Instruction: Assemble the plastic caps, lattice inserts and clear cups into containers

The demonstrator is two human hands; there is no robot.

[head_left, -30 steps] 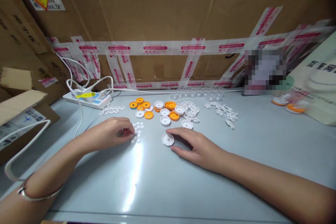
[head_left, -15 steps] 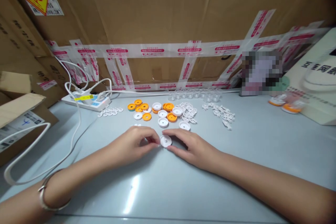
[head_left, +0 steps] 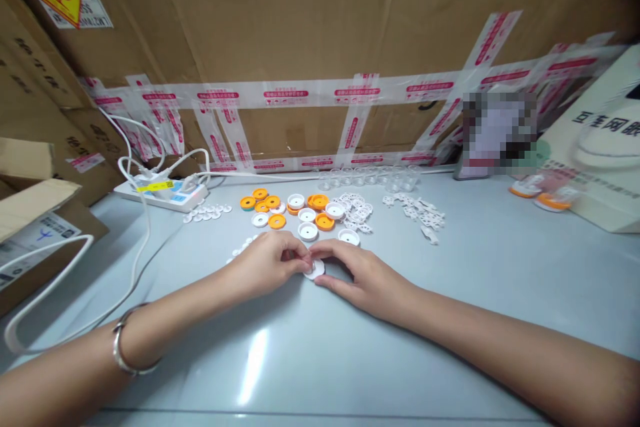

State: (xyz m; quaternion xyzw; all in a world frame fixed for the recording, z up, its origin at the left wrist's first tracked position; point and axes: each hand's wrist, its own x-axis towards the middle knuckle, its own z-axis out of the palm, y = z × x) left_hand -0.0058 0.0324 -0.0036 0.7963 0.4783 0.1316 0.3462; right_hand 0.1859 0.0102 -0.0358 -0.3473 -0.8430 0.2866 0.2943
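at l., noted on worktop (head_left: 350,360): power strip (head_left: 175,199), then small white buttons (head_left: 207,215) in loose cluster, presumably sorted by type. next, l. hand (head_left: 274,263): fingertips drawn close over l. part of white disc (head_left: 317,271); cannot tell if pinching anything. behind, approx. ctr.: orange rings (head_left: 283,221) & white rings (head_left: 305,232), mixed, prob. kept within reach. white disc: found betw. both hands, apparently flat on worktop, broad face up; round, hence w/o long axis or pointing dir. r. hand (head_left: 373,277): gripping same disc by rim, thumb on near side, index on far side, prob. for steadying. further r.: white openwork parts (head_left: 425,215), loosely strewn; far r., orange-based units (head_left: 556,200).
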